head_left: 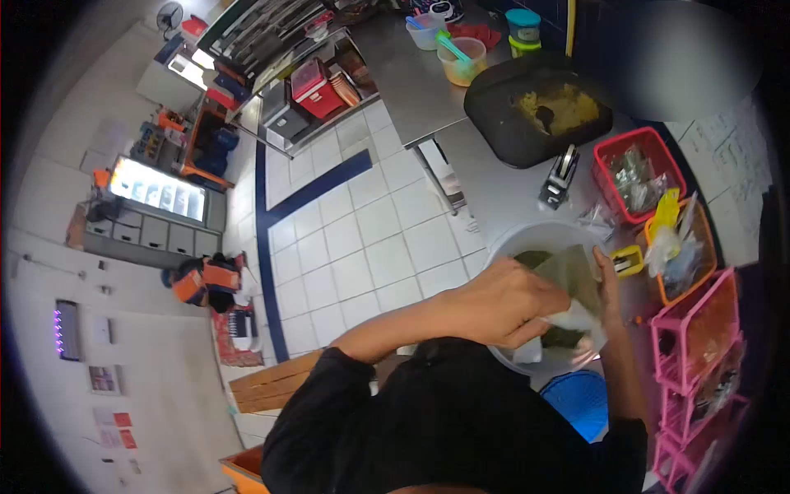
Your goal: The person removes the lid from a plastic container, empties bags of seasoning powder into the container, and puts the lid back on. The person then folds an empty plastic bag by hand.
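A large translucent bowl (pixel 502 247) with dark green contents stands on the metal counter in front of the body. Over it, my left hand (pixel 514 303) has its fingers bent together beside a whitish piece; what they grip is hidden. My right hand (pixel 607 284) is at the bowl's right side, its fingers around a clear plastic bag (pixel 583 284) that hangs over the bowl. Some fingertips show under the bag near the bowl's lower right.
A black tray (pixel 502 132) with yellow food, a tape dispenser (pixel 559 176), a red basket (pixel 640 138) of bags, an orange basket (pixel 704 267) and pink racks (pixel 672 354) surround the bowl. A blue object (pixel 578 401) lies below. Tubs (pixel 461 67) stand further back.
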`<state>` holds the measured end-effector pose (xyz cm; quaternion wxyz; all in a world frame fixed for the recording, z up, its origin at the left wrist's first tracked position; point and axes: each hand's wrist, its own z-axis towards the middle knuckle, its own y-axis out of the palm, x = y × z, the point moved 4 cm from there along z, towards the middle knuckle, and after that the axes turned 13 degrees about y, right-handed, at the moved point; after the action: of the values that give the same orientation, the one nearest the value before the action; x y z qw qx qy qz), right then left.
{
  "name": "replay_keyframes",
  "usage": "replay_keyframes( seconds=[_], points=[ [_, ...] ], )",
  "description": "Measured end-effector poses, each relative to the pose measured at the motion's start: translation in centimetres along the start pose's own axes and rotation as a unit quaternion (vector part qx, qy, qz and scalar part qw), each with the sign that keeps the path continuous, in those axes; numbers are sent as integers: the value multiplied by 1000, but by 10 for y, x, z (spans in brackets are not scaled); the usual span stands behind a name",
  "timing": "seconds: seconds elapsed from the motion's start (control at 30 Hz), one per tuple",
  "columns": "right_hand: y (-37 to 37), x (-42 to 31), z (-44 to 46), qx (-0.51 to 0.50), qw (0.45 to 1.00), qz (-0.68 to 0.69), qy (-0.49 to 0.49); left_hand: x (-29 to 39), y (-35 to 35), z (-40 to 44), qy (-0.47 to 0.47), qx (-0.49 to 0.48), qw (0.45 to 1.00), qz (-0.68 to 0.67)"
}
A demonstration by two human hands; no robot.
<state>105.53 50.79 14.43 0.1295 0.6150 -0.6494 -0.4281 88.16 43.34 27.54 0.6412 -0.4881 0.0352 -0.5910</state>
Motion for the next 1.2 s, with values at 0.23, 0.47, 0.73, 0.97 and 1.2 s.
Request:
replay_keyframes(
  seconds=[0.23,0.47,0.73,0.97,1.2],
  points=[
    [-40,5,30,124,973,-190,52,2,44,-15,45,-100,992,66],
    [-24,2,-6,179,878,-379,-229,-16,71,-70,-87,-115,987,66],
    [-85,-19,-20,94,894,-300,-319,-55,56,-67,-273,214,938,-2],
    [-94,-17,-21,58,907,-225,-351,-65,65,-61,-213,203,951,-99],
    [-89,-1,-32,-18,912,-181,-368,-32,57,-49,-132,254,957,36]
  ],
)
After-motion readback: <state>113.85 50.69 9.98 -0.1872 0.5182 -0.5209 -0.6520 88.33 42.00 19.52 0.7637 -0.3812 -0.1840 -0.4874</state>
